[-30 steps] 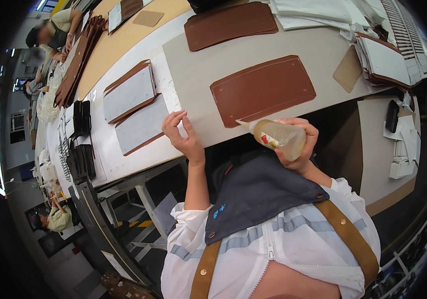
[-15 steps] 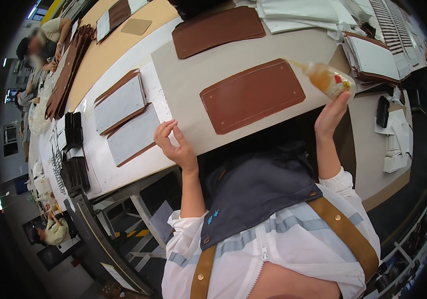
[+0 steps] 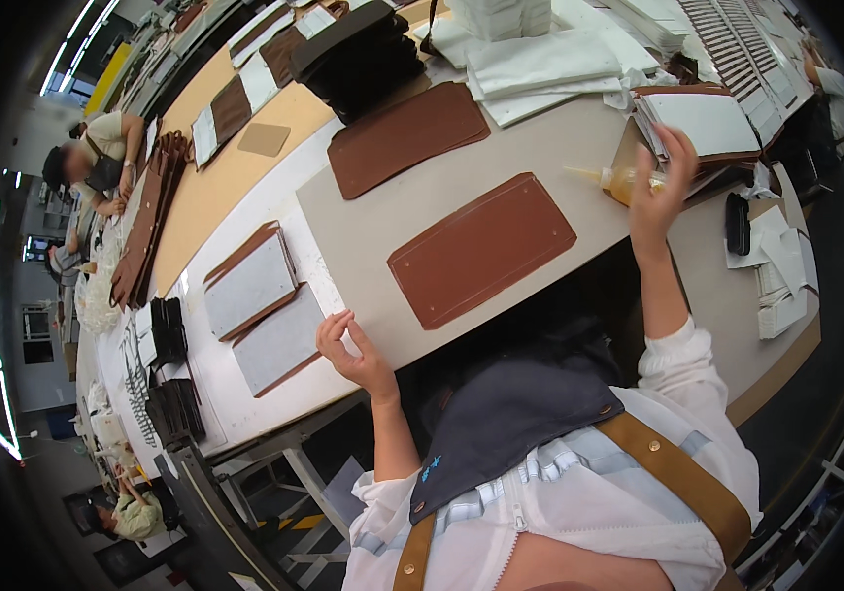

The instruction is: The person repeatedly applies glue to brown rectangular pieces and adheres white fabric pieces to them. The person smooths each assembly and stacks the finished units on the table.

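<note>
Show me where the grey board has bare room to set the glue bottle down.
Bare grey board lies left of the near brown leather panel, toward the left hand, and between it and the far leather panel. The right side is crowded: the right hand holds the glue bottle beside stacked white-faced panels.

long worktable (image 3: 244, 167), ceiling striplights (image 3: 72, 59)

Two grey-faced leather panels (image 3: 264, 310) are laid just left of the left hand. A second brown panel (image 3: 407, 136) and folded white sheets (image 3: 540, 64) are seen beyond the hands.
</note>
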The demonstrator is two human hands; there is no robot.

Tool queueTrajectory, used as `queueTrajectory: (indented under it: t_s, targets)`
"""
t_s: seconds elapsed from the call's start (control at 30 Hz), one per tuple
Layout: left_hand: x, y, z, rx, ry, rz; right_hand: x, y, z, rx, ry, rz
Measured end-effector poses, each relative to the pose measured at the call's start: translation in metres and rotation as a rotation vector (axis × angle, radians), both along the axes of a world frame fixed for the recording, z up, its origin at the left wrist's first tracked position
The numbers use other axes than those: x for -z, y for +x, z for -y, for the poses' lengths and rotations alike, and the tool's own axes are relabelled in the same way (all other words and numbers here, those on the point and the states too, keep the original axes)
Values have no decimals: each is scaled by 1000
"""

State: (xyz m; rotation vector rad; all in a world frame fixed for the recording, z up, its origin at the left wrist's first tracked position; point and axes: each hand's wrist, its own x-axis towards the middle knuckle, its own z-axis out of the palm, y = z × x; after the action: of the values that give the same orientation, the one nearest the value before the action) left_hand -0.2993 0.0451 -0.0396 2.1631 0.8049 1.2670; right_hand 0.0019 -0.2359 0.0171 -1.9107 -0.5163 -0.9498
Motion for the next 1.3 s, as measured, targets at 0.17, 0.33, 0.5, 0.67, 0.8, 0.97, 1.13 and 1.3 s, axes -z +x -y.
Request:
queueTrajectory:
  t_s: [0.17,0.33,0.5,0.67,0.8,0.97,1.13,1.3]
  targets:
    - [-2,0,-1,10,18,8,-14,93,-94,-400,-393,-70]
    - [0,6,-1,18,-1,65,22,153,-138,-265,-1201,-7]
    - [-1,2,0,2,25,49,24,156,-136,-298,-993,83]
    - [-3,3,2,21,37,41,23,155,-125,-334,-824,-2]
    - [-1,2,1,7,31,45,14,171,-124,-441,-621,-331]
    - [-3,5,1,27,21,63,3,240,-101,-117,554,-484]
    - [-5,2,-2,36,-73,113,-91,280,-11,-93,1033,-155]
    - [-81,46,6,263,-52,166,-179,163,-28,-580,327,-215]
